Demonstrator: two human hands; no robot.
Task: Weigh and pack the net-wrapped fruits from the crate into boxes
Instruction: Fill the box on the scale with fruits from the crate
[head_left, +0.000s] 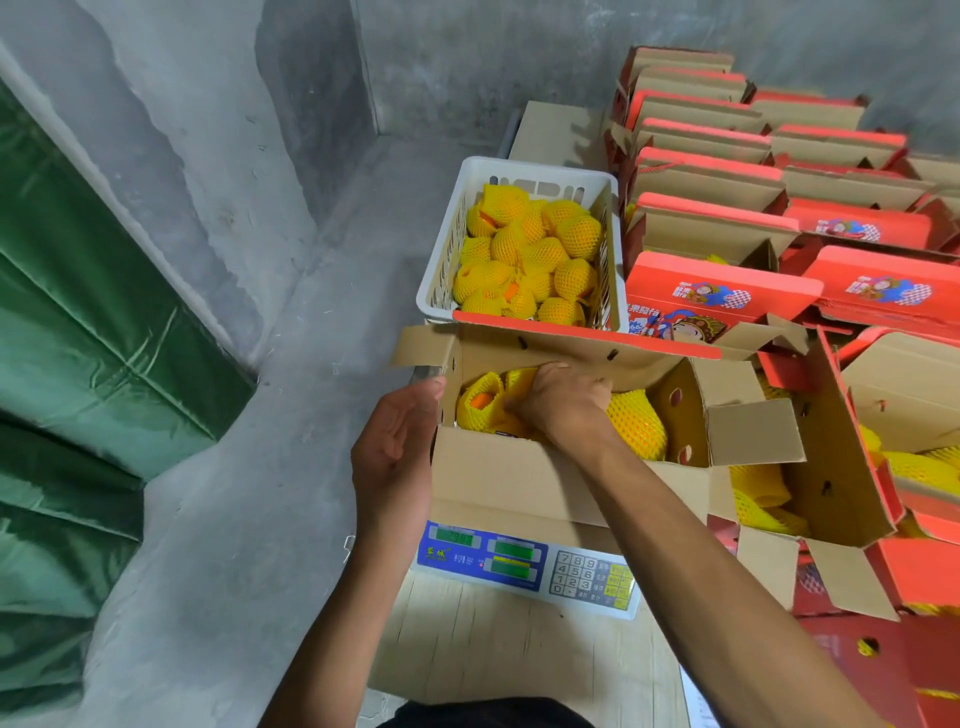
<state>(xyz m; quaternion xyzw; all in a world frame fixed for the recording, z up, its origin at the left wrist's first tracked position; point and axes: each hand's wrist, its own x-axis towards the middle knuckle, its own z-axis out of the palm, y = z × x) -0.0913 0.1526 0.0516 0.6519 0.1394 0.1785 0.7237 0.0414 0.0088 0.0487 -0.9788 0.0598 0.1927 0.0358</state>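
Head view: open box (519, 483) sits on the scale (524, 564), which serves as the landmark. Right hand (563, 402) is down inside the box, fingers curled into the netted fruits (480, 405); whether it grips one, cannot tell. Left hand (397, 457) lies flat against the box's left wall, fingers straight. Beyond the scale, a white crate (519, 171) holds more netted fruit. Right of the scale, red boxes (727, 291) stand stacked, and another open box (841, 467) crowds the first. Left of the scale: concrete floor and a green tarp (93, 338).
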